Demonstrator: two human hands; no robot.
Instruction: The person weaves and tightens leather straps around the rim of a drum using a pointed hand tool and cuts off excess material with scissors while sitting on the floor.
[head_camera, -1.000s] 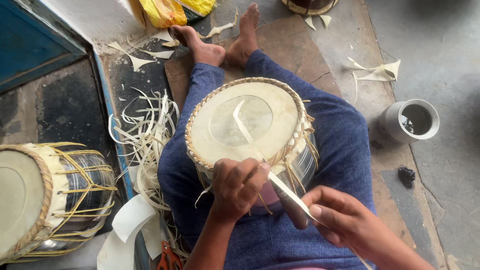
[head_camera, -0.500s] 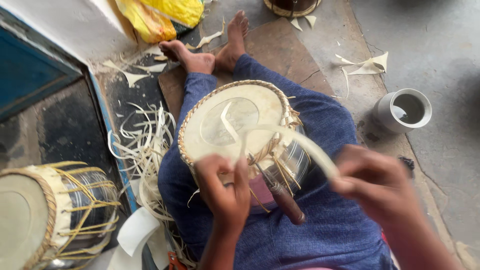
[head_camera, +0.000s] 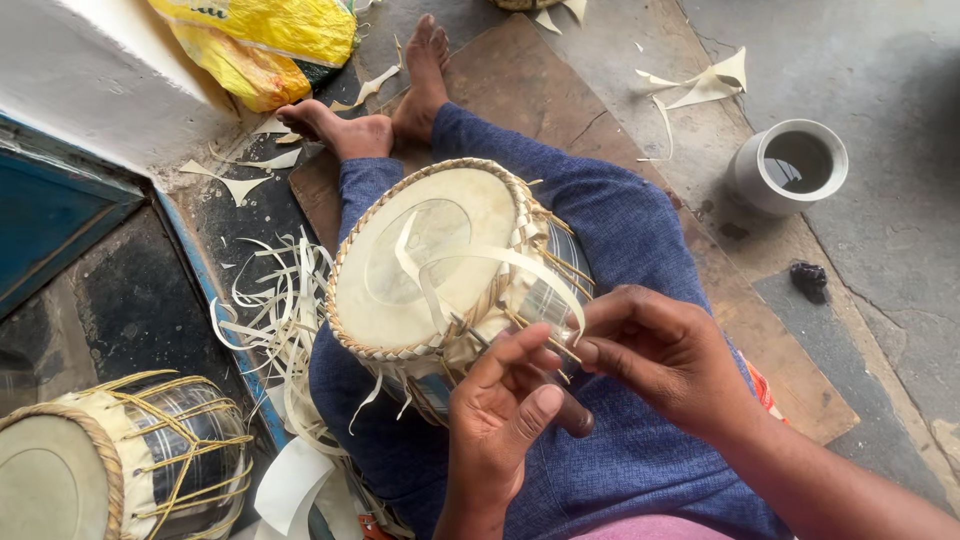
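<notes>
Both hands back together at the drum's near rim, lacing strip pinched.

Drum (head_camera: 430, 260) lies on the lap in blue trousers (head_camera: 620, 230); half a second ago the right hand (head_camera: 665, 355) was flung out wide, now it sits close in, fingers nipping the pale strip (head_camera: 500, 258) looping over the drumhead. Left hand (head_camera: 505, 420) just beside it, curled, thumb up, touching the rim lacing; whether it clamps anything I cannot tell. Second drum (head_camera: 110, 465) far left. Grey pot (head_camera: 790, 165) upper right, dark inside. Strip shavings (head_camera: 280, 310) left of the grip.
</notes>
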